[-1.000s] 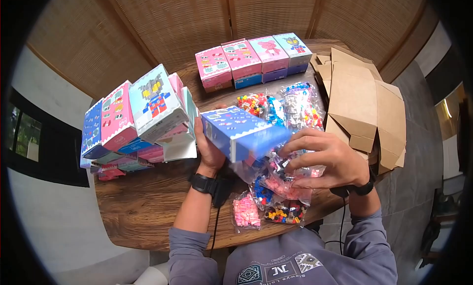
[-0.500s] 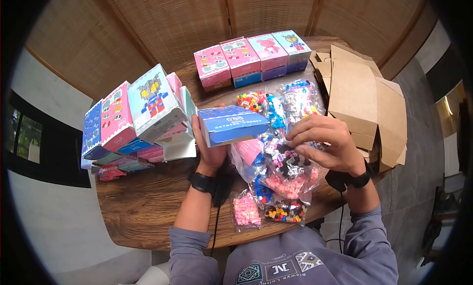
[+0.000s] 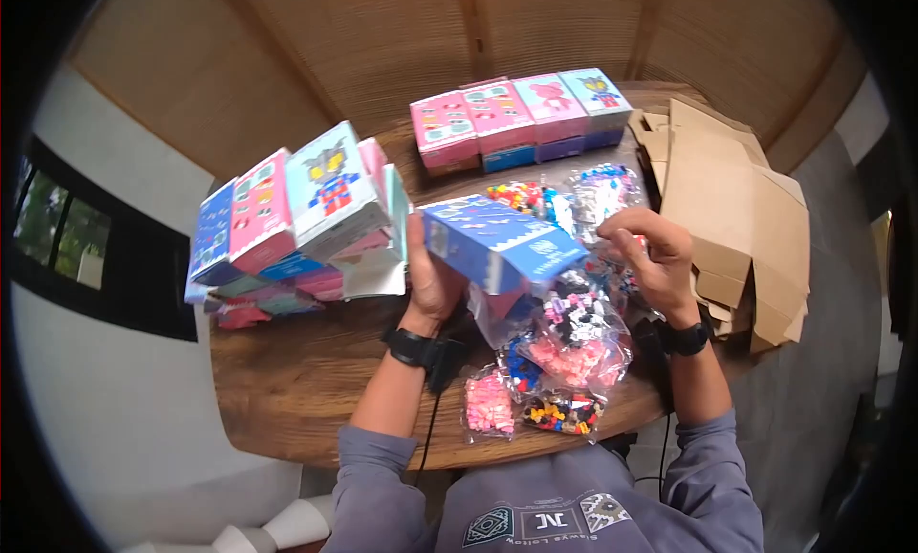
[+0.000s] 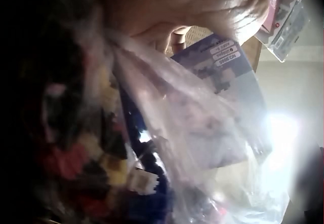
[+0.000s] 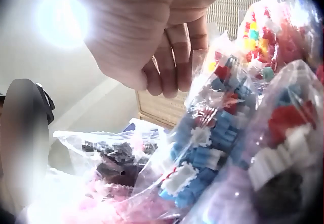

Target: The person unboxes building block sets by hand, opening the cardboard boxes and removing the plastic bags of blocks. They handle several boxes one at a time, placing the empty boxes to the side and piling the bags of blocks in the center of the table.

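Note:
My left hand (image 3: 435,280) holds a blue toy-brick box (image 3: 497,237) by its left side, tilted above the bags. Part of the box's printed side (image 4: 223,77) shows in the left wrist view, behind a clear plastic bag (image 4: 167,107). My right hand (image 3: 660,261) hovers over the bags at the right, fingers loosely curled. In the right wrist view its fingers (image 5: 169,67) are right beside the top of a bag of blue, white and red bricks (image 5: 202,133). Bags of pink bricks (image 3: 490,405) and mixed dark and yellow bricks (image 3: 564,414) lie near the front edge.
Stacked brick boxes (image 3: 258,209) stand on the left of the wooden table (image 3: 316,390). A row of boxes (image 3: 521,122) runs along the back. Flattened brown cardboard (image 3: 717,218) lies at the right. Black cables (image 3: 430,438) hang from both wrists.
The blue box has tipped in my left hand, showing more of its patterned face. My right hand has lifted slightly and its fingers have curled more. The head view has shifted left.

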`<state>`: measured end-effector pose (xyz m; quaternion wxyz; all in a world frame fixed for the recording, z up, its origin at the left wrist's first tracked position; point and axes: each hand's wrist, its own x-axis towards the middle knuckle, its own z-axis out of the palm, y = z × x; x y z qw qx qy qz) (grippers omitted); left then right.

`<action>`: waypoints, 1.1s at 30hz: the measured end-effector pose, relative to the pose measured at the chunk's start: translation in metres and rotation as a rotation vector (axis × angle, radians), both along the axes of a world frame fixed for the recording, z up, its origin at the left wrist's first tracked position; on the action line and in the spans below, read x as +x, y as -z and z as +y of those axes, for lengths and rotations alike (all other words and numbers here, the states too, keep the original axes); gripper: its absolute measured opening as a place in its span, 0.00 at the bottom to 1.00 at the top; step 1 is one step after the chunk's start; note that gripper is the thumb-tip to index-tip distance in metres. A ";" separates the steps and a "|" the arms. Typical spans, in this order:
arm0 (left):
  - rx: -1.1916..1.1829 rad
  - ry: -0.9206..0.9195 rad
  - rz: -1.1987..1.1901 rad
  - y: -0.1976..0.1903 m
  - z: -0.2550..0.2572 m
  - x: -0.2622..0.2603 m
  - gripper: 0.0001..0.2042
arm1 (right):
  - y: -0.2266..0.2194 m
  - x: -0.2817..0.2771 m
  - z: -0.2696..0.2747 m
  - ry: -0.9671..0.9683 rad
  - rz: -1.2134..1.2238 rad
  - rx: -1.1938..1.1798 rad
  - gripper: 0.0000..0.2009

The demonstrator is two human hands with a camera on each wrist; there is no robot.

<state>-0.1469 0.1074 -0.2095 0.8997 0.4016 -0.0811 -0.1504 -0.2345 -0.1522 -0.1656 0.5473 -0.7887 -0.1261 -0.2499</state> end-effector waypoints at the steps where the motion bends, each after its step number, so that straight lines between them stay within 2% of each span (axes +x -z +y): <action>1: -0.016 0.003 0.020 -0.002 -0.001 -0.001 0.30 | 0.003 0.000 -0.001 0.013 0.019 0.034 0.04; 4: -0.038 -0.036 0.131 0.012 0.007 -0.001 0.27 | 0.018 0.002 -0.006 0.021 0.042 0.122 0.05; 5: -0.040 -0.009 0.036 -0.009 0.005 -0.011 0.26 | 0.017 0.001 -0.002 0.006 0.033 0.170 0.05; 6: 0.063 -0.074 -0.018 -0.025 0.003 -0.019 0.27 | 0.015 0.000 0.000 -0.004 0.029 0.215 0.05; 14: 0.159 -0.204 -0.088 -0.065 0.011 -0.041 0.32 | 0.011 -0.006 0.002 -0.023 -0.036 0.201 0.06; 16: 0.143 -0.284 -0.111 -0.064 0.007 -0.039 0.34 | 0.005 -0.009 0.005 -0.150 -0.105 0.175 0.19; 18: 0.138 -0.322 -0.092 -0.072 0.003 -0.047 0.35 | -0.015 -0.013 0.017 -0.215 -0.167 0.172 0.24; 19: 0.133 -0.297 -0.083 -0.071 0.003 -0.044 0.36 | -0.017 -0.015 0.016 -0.233 -0.128 0.184 0.28; 20: 0.131 -0.266 -0.058 -0.071 0.000 -0.048 0.36 | -0.020 -0.015 0.019 -0.243 -0.203 0.101 0.30; 22: 0.128 -0.202 -0.011 -0.077 -0.005 -0.066 0.36 | -0.028 -0.020 0.022 -0.289 -0.227 0.052 0.31; 23: 0.160 -0.233 -0.002 -0.078 -0.009 -0.069 0.36 | -0.031 -0.019 0.024 -0.325 -0.250 0.009 0.31; 24: 0.159 -0.228 0.008 -0.080 -0.011 -0.072 0.36 | -0.035 -0.024 0.030 -0.381 -0.196 0.113 0.28; 27: 0.117 -0.197 0.033 -0.079 -0.013 -0.076 0.37 | -0.039 -0.020 0.031 -0.367 -0.374 -0.057 0.25; 30: 0.119 -0.163 0.067 -0.087 -0.017 -0.082 0.36 | -0.042 -0.022 0.034 -0.321 -0.428 -0.173 0.25; 33: 0.116 -0.084 0.118 -0.095 -0.022 -0.093 0.35 | -0.042 -0.025 0.040 -0.289 -0.427 -0.140 0.25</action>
